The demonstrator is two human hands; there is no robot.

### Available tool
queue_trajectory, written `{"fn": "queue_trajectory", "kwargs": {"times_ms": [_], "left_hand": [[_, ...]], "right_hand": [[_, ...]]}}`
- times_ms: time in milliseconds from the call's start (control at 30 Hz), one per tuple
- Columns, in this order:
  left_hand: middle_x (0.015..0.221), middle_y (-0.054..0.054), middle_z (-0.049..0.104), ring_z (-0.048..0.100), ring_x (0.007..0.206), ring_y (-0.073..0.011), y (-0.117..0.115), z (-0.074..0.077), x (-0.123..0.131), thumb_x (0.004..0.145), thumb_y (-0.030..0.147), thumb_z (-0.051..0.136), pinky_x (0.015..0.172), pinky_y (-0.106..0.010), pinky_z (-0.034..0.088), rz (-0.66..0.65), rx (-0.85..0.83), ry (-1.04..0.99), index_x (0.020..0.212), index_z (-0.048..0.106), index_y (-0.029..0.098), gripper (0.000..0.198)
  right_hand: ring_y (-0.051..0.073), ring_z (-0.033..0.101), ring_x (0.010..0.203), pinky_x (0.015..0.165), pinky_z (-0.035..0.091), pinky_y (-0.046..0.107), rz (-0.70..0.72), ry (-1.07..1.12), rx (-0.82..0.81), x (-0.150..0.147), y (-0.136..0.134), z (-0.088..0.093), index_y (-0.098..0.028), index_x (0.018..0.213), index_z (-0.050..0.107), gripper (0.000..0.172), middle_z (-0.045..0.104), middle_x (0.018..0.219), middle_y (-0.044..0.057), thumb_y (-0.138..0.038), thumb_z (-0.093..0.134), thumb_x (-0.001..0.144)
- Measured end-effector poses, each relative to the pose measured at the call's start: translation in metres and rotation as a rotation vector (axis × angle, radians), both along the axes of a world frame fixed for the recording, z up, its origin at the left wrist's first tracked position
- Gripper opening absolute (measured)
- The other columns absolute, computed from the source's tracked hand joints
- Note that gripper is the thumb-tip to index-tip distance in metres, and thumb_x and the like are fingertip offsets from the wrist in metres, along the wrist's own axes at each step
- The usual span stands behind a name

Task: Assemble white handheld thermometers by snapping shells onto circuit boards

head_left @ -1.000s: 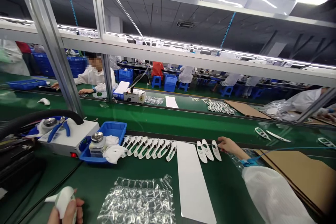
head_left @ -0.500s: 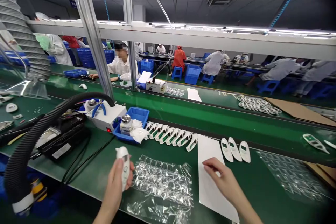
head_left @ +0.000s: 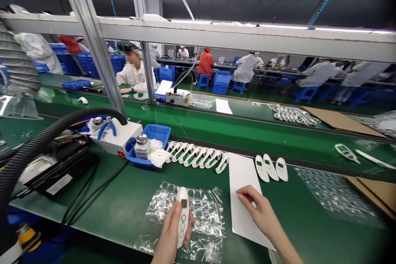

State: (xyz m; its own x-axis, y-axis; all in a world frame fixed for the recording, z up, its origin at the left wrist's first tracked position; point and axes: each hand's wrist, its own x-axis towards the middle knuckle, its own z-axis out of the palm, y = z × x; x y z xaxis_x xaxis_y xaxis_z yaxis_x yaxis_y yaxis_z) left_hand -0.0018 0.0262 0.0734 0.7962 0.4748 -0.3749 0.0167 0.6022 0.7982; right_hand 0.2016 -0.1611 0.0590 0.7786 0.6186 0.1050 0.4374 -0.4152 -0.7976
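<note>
My left hand (head_left: 169, 227) is wrapped round a white handheld device (head_left: 183, 219) with a small dark screen and several round buttons. It is held upright above a clear bubbled plastic sheet (head_left: 204, 206). My right hand (head_left: 255, 206) hovers over a strip of white paper (head_left: 244, 173), thumb and forefinger pinched together. Whatever may be between those fingertips is too small to make out. Beyond the paper lie white oval shells (head_left: 269, 167) with screen windows. To its left stands a row of open white housings (head_left: 201, 157) with green boards inside.
A blue tray (head_left: 158, 133) holds a metal-topped bottle (head_left: 142, 147) and white cloths. Beside it stands a white box (head_left: 117, 138) with blue-handled pliers (head_left: 107, 128) on top. A black hose (head_left: 62, 128) arches at left. Another plastic sheet (head_left: 334, 192) lies right. A co-worker (head_left: 136, 72) sits opposite.
My left hand has moved right with the white device, from beside the plastic sheet to above it, and its button face now turns toward me. My right hand stays pinched over the paper.
</note>
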Motion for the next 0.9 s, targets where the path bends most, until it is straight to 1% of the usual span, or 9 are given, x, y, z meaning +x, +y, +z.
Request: {"fn": "queue_trajectory", "kwargs": {"times_ms": [100, 167, 267, 333, 433, 600, 667, 767, 900], "left_hand": [[0.063, -0.001, 0.056, 0.044, 0.047, -0.0081, -0.012, -0.003, 0.005, 0.078, 0.066, 0.055, 0.043, -0.020, 0.035, -0.094, -0.022, 0.023, 0.094, 0.060, 0.014, 0.054], [0.060, -0.001, 0.054, 0.047, 0.051, -0.0096, -0.024, -0.001, 0.011, 0.077, 0.064, 0.057, 0.047, -0.021, 0.039, -0.154, -0.033, 0.035, 0.085, 0.061, 0.014, 0.050], [0.072, -0.004, 0.061, 0.055, 0.062, -0.0135, -0.044, 0.007, 0.025, 0.075, 0.063, 0.061, 0.059, -0.025, 0.047, -0.179, -0.052, 0.031, 0.092, 0.062, 0.015, 0.052], [0.079, -0.007, 0.064, 0.060, 0.072, -0.0175, -0.057, 0.012, 0.036, 0.074, 0.064, 0.061, 0.071, -0.029, 0.051, -0.207, -0.034, 0.042, 0.093, 0.063, 0.013, 0.054], [0.084, -0.010, 0.066, 0.063, 0.083, -0.0221, -0.075, 0.015, 0.055, 0.075, 0.064, 0.060, 0.083, -0.035, 0.051, -0.264, 0.014, 0.032, 0.093, 0.064, 0.012, 0.056], [0.093, -0.011, 0.066, 0.062, 0.097, -0.0256, -0.096, 0.002, 0.078, 0.074, 0.064, 0.061, 0.094, -0.039, 0.048, -0.287, 0.033, 0.007, 0.101, 0.062, 0.012, 0.059], [0.095, -0.012, 0.066, 0.061, 0.100, -0.0262, -0.100, -0.006, 0.081, 0.075, 0.064, 0.060, 0.097, -0.040, 0.046, -0.296, 0.061, 0.032, 0.100, 0.063, 0.012, 0.058], [0.097, -0.013, 0.067, 0.061, 0.102, -0.0272, -0.102, -0.014, 0.083, 0.075, 0.064, 0.059, 0.099, -0.041, 0.044, -0.293, 0.080, 0.064, 0.100, 0.062, 0.012, 0.058], [0.100, -0.013, 0.068, 0.061, 0.101, -0.0266, -0.104, -0.017, 0.082, 0.074, 0.064, 0.061, 0.098, -0.038, 0.045, -0.262, 0.051, 0.064, 0.102, 0.062, 0.012, 0.059]], "right_hand": [[0.016, 0.053, 0.073, 0.066, 0.042, 0.024, -0.172, 0.004, -0.032, 0.005, -0.054, -0.015, -0.019, 0.085, 0.063, 0.034, 0.061, 0.084, 0.004, -0.051, 0.051, 0.085], [0.016, 0.053, 0.075, 0.066, 0.042, 0.023, -0.231, 0.016, -0.041, 0.003, -0.081, -0.023, -0.019, 0.086, 0.063, 0.035, 0.061, 0.086, 0.004, -0.052, 0.051, 0.085], [0.016, 0.053, 0.076, 0.069, 0.043, 0.023, -0.232, 0.025, -0.033, -0.006, -0.102, -0.027, -0.019, 0.085, 0.064, 0.033, 0.060, 0.089, 0.005, -0.050, 0.052, 0.086], [0.016, 0.054, 0.078, 0.070, 0.043, 0.024, -0.193, 0.031, -0.029, -0.011, -0.103, -0.025, -0.019, 0.084, 0.065, 0.033, 0.059, 0.089, 0.006, -0.049, 0.052, 0.087], [0.019, 0.054, 0.086, 0.076, 0.042, 0.027, -0.117, 0.019, -0.053, -0.015, -0.096, -0.018, -0.019, 0.085, 0.065, 0.032, 0.057, 0.088, 0.006, -0.046, 0.048, 0.090], [0.020, 0.051, 0.090, 0.086, 0.036, 0.035, -0.069, -0.030, -0.158, -0.017, -0.096, -0.015, -0.021, 0.085, 0.065, 0.028, 0.057, 0.088, 0.005, -0.041, 0.047, 0.093], [0.020, 0.051, 0.090, 0.088, 0.035, 0.037, -0.041, -0.032, -0.195, -0.020, -0.101, -0.016, -0.022, 0.085, 0.066, 0.027, 0.057, 0.088, 0.005, -0.040, 0.047, 0.093], [0.020, 0.050, 0.088, 0.083, 0.035, 0.036, -0.002, -0.056, -0.231, -0.025, -0.106, -0.017, -0.023, 0.085, 0.066, 0.026, 0.058, 0.087, 0.005, -0.039, 0.048, 0.093], [0.020, 0.050, 0.087, 0.080, 0.035, 0.034, 0.006, -0.046, -0.244, -0.030, -0.103, -0.012, -0.022, 0.082, 0.064, 0.022, 0.057, 0.086, 0.004, -0.035, 0.049, 0.092]]}}
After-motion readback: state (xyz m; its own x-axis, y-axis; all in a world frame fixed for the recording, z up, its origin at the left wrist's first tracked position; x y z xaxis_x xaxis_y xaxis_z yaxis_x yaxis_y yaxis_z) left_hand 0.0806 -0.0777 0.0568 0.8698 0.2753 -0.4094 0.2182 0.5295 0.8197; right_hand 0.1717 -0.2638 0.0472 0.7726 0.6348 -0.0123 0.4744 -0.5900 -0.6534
